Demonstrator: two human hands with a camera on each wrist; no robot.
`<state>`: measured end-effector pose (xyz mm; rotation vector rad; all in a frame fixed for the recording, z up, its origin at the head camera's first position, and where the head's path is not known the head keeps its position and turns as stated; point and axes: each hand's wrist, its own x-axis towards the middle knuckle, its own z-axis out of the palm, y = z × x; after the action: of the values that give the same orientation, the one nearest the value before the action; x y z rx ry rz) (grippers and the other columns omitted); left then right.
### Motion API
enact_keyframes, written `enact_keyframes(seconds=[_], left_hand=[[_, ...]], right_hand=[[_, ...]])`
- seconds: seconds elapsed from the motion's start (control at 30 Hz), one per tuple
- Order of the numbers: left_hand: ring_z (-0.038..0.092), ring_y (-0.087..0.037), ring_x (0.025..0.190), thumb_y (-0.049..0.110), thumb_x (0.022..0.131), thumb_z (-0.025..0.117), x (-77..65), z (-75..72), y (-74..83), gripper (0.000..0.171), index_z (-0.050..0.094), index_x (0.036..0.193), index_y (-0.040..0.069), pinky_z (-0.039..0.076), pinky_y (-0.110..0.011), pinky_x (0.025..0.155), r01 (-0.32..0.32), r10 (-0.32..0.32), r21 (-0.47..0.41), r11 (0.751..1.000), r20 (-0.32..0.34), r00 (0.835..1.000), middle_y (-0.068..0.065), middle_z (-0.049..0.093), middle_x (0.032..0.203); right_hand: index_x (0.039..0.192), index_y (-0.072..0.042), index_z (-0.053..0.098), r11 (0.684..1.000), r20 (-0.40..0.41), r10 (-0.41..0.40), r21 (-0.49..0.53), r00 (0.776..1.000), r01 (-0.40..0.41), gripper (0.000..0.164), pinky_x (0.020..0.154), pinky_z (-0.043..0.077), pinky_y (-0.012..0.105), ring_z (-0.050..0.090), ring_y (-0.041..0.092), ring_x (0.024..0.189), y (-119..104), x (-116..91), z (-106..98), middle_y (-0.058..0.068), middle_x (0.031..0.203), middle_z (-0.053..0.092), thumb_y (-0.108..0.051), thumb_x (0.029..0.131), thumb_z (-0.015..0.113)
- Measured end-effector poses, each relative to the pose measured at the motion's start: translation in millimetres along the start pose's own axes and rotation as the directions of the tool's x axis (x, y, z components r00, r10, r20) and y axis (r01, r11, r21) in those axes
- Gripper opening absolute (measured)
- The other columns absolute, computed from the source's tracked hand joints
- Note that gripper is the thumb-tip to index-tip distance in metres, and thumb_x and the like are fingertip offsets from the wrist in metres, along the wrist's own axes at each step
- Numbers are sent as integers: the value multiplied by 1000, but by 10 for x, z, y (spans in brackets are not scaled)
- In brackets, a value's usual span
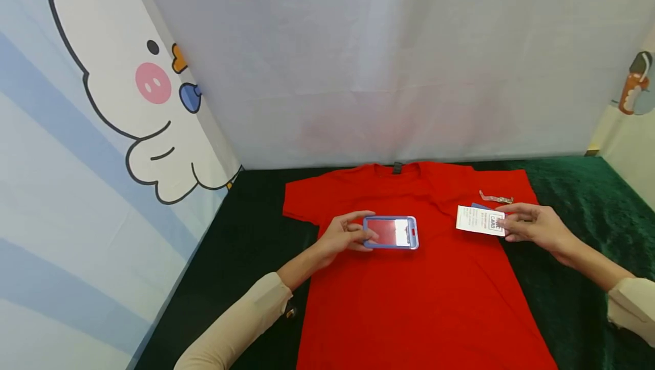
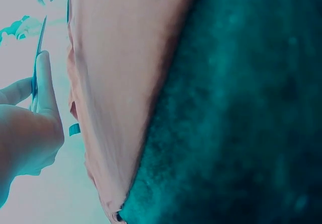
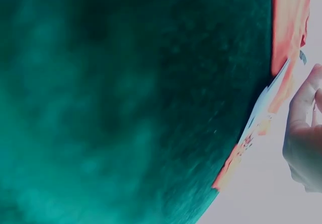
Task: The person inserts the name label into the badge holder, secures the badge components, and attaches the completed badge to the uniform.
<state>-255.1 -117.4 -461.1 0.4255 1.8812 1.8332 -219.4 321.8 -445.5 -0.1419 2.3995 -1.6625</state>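
Gripping phone (image 1: 390, 232) w/ L hand (image 1: 335, 239), by L end only, w/ thumb lapping over front & fingers round the back: prob. to leave most of screen uncovered. Clamped on it, no gap. In L wrist view, seen edge-on betw. thumb & finger, tilted, raised clear of shirt (image 1: 409, 296), below collar in head view. Prob. thin & stiff enough for a one-end hold, tho' likely to tip if pinched too loosely.

Pinching card (image 1: 476, 219), by the look of head view, w/ R hand (image 1: 542, 227) at R end, w/ one digit over edge of printed box & rest of text bare. Prob. held at end to keep print unblocked & avoid bending. In R wrist view, can't confirm: fingers running off at frame edge. Height of card over shirt: can't tell.

Just behind card: blue bit (image 1: 480, 206), mostly hidden, can't ID. Just beyond: silver strip (image 1: 496, 198), lying on R-side sleeve, not in either hand.

Shirt spread w/ collar at far side & sleeves out, over green cloth (image 1: 578, 199), prob. for a flat, contrasting bed under small things. Hands well apart, one per item, prob. to keep phone & card from overlapping or knocking.
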Motion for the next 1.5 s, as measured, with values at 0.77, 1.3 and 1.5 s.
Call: enact_keyframes(seconds=[0.77,1.3,1.5], left_hand=[[74,-8,83,1,101,59,15,44,-23,52,45,151,0,63,-31,84,-4,4,-22,1000,10,1000,-16,78,109],[75,-8,84,1,101,60,61,80,8,52,45,151,1,63,-33,85,2,-2,-36,999,14,1000,-12,79,107],[75,-8,84,2,101,61,73,84,18,52,47,151,3,63,-33,84,14,-14,-35,999,-5,1000,-11,79,105]], right_hand=[[139,21,44,990,71,-143,-7,987,144,51,72,63,24,70,8,75,-229,131,381,-17,94,71,-9,101,62],[139,16,49,992,128,-122,42,984,117,51,75,63,26,70,11,75,-330,232,679,-8,91,72,-12,100,65],[141,13,50,994,143,-106,22,984,104,52,76,63,26,70,11,79,-349,258,740,3,98,73,-15,100,66]])
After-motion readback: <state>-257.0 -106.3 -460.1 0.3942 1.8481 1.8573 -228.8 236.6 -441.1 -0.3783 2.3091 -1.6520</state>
